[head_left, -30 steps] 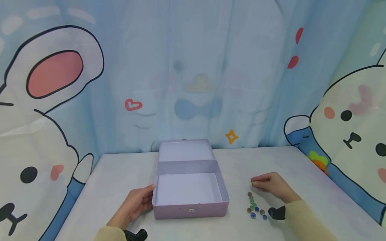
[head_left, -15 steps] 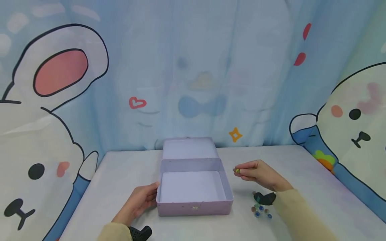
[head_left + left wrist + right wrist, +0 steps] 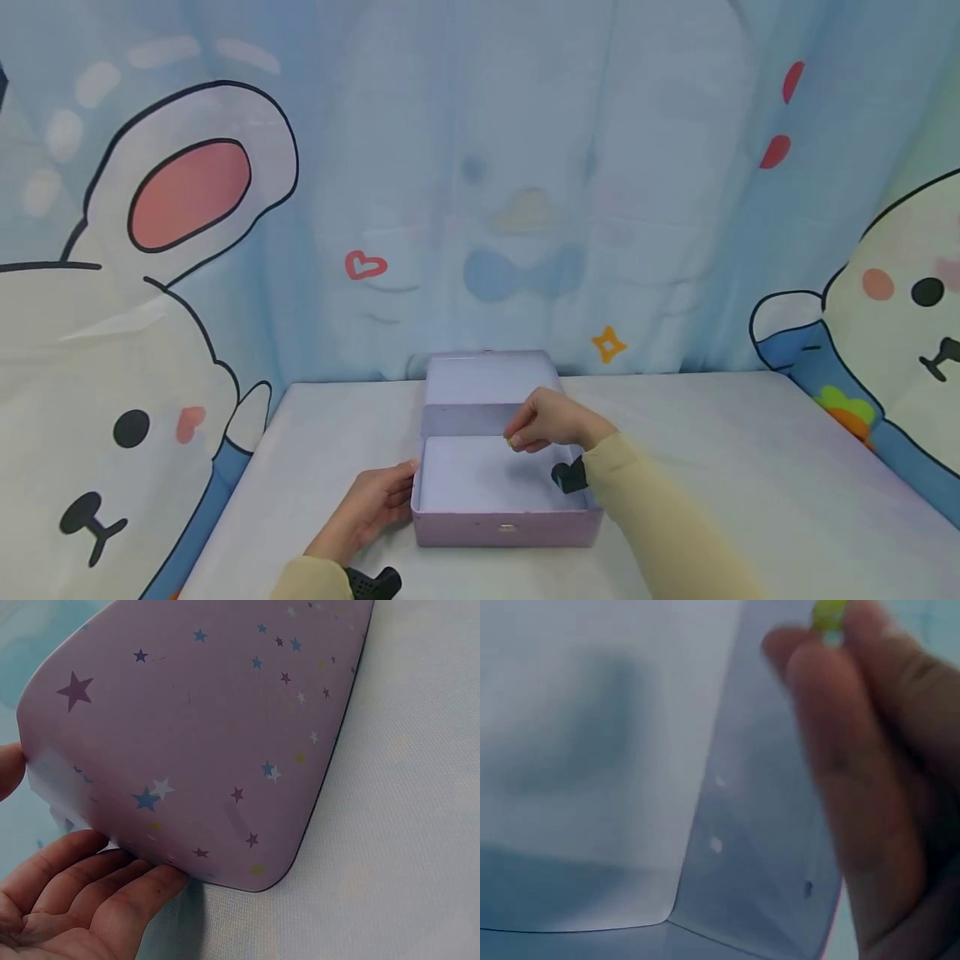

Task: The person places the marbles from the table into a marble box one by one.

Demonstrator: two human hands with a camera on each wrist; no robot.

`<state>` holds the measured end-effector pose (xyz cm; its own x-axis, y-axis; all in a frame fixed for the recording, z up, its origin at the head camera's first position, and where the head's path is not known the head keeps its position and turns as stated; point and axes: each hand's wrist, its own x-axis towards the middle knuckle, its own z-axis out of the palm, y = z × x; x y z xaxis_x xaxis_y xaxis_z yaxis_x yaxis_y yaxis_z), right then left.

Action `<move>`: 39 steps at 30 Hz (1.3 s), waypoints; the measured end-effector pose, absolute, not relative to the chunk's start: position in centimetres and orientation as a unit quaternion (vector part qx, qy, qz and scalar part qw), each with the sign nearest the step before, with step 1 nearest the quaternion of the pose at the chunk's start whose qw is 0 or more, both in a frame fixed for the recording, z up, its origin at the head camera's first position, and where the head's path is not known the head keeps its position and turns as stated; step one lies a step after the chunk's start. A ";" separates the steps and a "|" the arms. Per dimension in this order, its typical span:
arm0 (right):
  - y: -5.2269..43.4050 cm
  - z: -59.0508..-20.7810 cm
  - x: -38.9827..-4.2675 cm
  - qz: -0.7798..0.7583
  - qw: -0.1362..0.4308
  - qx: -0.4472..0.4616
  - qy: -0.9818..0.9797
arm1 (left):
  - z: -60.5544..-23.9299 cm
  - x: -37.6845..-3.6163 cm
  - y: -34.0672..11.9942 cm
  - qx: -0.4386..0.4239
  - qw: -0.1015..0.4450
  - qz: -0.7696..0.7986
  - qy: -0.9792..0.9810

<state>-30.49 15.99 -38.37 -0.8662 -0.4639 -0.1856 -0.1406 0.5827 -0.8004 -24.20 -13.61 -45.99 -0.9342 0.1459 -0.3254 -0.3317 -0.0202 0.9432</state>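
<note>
right hand (image 3: 551, 423): pinches yellow-green marble (image 3: 829, 613) over open lilac tin box (image 3: 465, 533), not yet dropped | left hand (image 3: 371, 508): fingers straight against box's left wall | box interior bare, no marbles in

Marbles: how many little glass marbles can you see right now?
1. A small yellow-green glass marble is pinched in the right hand over the open purple star-patterned tin box. The sleeve may hide more.
</note>
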 end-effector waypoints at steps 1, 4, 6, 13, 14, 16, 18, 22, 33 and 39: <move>15.6 -38.5 -30.4 -0.397 0.188 -0.161 0.884 | -46.1 -24.2 -13.5 -0.066 0.169 0.713 0.678; 15.0 -39.0 -30.1 -0.331 0.175 -0.125 0.919 | -46.2 -24.3 -13.1 -0.058 0.173 0.716 0.673; 14.9 -39.3 -30.0 -0.301 0.171 -0.107 0.932 | -46.2 -24.3 -12.9 -0.057 0.173 0.719 0.671; 15.2 -40.2 -29.9 -0.260 0.166 -0.085 0.947 | -46.1 -24.4 -12.6 -0.055 0.178 0.716 0.673; 15.1 -40.2 -29.9 -0.263 0.165 -0.084 0.947 | -46.1 -24.4 -12.5 -0.055 0.178 0.716 0.673; 15.1 -40.3 -30.0 -0.264 0.163 -0.088 0.947 | -46.0 -24.4 -12.5 -0.057 0.179 0.714 0.674; 14.9 -40.3 -30.1 -0.268 0.163 -0.086 0.946 | -46.0 -24.4 -12.5 -0.059 0.180 0.713 0.675; 14.8 -40.4 -30.1 -0.271 0.164 -0.085 0.945 | -46.0 -24.3 -12.6 -0.059 0.179 0.714 0.674; 16.4 -40.0 -30.3 -0.339 0.155 -0.117 0.921 | -46.0 -24.4 -12.9 -0.077 0.181 0.713 0.673; 21.0 -38.1 -30.5 -0.412 0.145 -0.174 0.883 | -46.0 -24.3 -13.7 -0.086 0.175 0.715 0.672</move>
